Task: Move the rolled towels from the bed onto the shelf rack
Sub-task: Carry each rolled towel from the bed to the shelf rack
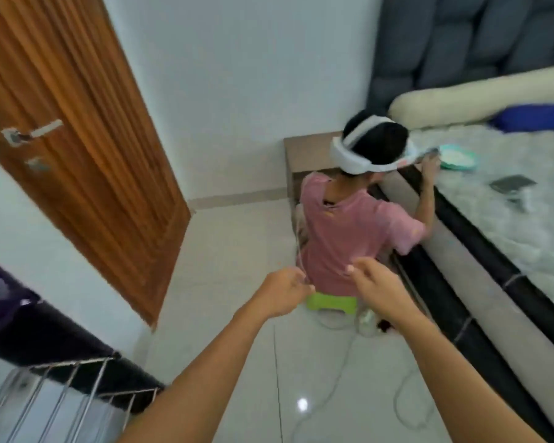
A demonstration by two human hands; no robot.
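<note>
My left hand (285, 294) reaches forward over the floor, its fingers pinched on a thin white cord (298, 244) that runs up beside a seated person. My right hand (379, 290) is level with it and slightly to the right, fingers curled with the thumb tip forward; whether it holds anything does not show. The bed (525, 225) with a fluffy pale cover lies along the right. A teal and white bundle (458, 158) rests near its left edge. The metal shelf rack (55, 401) stands at the lower left, with a dark cloth (61, 340) draped on it.
A person in a pink shirt (343, 238) sits on a green stool (331, 303) against the bed frame, right ahead of my hands. White cables (406, 407) trail over the tiled floor. A wooden door (77, 139) is at left, and a cream bolster (480, 97) lies by the headboard.
</note>
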